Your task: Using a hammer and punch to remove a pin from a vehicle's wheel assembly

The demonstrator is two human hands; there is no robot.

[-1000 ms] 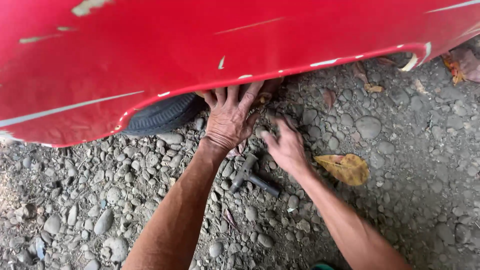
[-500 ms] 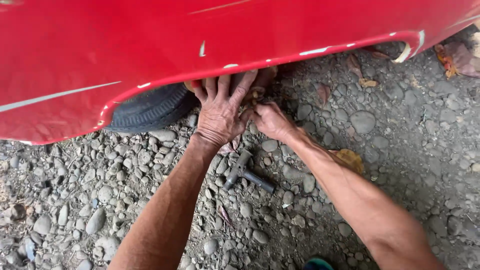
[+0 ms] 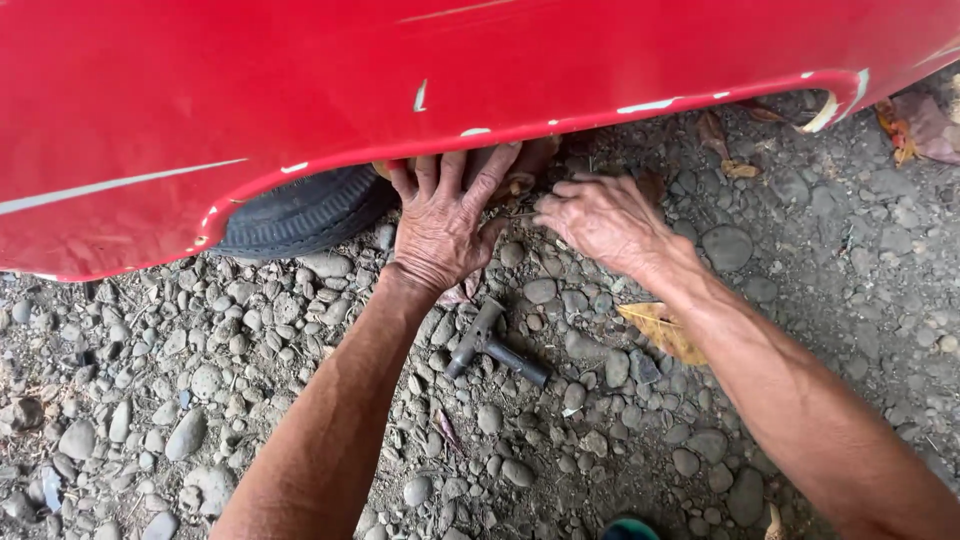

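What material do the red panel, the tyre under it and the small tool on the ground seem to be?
Red panel: likely painted sheet metal, glossy, with pale chips in the paint. Tyre: black rubber, matt, ribbed tread. Tool: probably steel, dull dark grey, lying on the gravel by the left hand.

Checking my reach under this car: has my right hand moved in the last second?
Yes. The right hand has moved away from the yellow leaf, up toward the red car panel.

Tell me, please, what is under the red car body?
A black tyre shows below the red car body. Left hand fingers reach under its edge; whatever they touch is hidden. The right hand stays outside.
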